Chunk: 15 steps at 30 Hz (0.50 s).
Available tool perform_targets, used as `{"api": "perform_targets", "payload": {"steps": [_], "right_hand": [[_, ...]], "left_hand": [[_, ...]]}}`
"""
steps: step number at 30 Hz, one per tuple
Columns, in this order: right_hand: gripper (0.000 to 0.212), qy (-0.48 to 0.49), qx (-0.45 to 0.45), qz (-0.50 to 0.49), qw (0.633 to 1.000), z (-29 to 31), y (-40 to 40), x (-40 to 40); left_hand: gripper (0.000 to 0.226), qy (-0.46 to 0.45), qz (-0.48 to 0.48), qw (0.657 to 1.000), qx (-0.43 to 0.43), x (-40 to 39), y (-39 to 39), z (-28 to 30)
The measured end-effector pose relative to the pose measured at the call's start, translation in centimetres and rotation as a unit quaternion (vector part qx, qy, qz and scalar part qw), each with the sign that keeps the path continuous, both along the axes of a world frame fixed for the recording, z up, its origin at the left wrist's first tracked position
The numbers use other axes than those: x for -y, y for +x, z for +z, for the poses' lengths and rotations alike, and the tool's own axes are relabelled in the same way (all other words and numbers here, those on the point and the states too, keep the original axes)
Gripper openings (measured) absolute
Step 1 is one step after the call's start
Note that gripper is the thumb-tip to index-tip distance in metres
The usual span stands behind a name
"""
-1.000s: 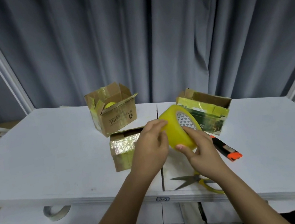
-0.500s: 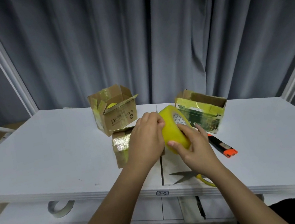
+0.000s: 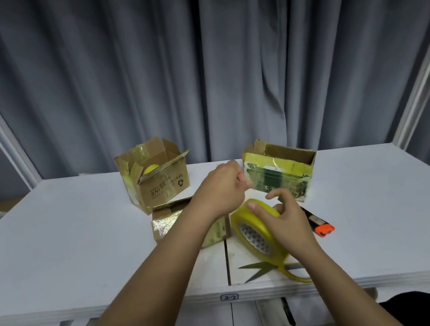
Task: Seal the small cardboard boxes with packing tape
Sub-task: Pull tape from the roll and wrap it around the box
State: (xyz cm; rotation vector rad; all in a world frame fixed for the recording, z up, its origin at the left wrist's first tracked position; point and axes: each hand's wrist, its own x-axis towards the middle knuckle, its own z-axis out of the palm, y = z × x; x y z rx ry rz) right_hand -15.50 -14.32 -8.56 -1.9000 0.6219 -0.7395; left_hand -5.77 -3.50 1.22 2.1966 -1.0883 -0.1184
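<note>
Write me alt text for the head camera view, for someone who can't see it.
Over a white table, the right hand grips a yellow tape roll while the left hand pinches and pulls out its end. Three small cardboard boxes, scissors and a box cutter lie around them.

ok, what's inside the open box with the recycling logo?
Inside the printed cardboard box, a rounded yellow object shows above the rim, likely tape. Its lower part and the box floor are hidden by the walls.

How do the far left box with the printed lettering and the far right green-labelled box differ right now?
The left box shows plain brown card with dark lettering; the right box has a green label under glossy yellow tape. A yellow object sits inside the left box; the right box's contents are not visible. Both stand open on the white table, untouched by either hand.
</note>
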Motion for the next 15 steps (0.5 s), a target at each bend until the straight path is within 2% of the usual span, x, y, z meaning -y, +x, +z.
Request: {"api": "perform_targets", "payload": {"steps": [4,5,7,10,11,15], "right_hand": [[0.015,0.102,0.045,0.078,0.991,0.1,-1.5,1.4],[0.013,0.130,0.047,0.099,0.985,0.0,-2.0,1.5],[0.024,0.171,0.044,0.131,0.976,-0.2,-2.5,1.1],[0.050,0.147,0.064,0.125,0.979,-0.6,-2.0,0.2],[0.053,0.130,0.078,0.106,0.983,-0.3,-1.8,-0.1],[0.036,0.074,0.111,0.019,0.991,0.9,-0.6,0.2]], "left_hand": [[0.015,-0.050,0.001,0.995,0.080,1.5,0.5,0.8],[0.014,-0.062,0.001,0.994,0.092,1.7,0.4,1.0],[0.014,-0.082,-0.001,0.990,0.116,2.3,0.0,1.4],[0.014,-0.093,-0.004,0.984,0.153,2.4,-0.6,1.9],[0.013,-0.097,-0.002,0.982,0.165,2.1,-0.6,2.1],[0.012,-0.134,0.012,0.978,0.158,-0.2,0.0,2.4]]}}
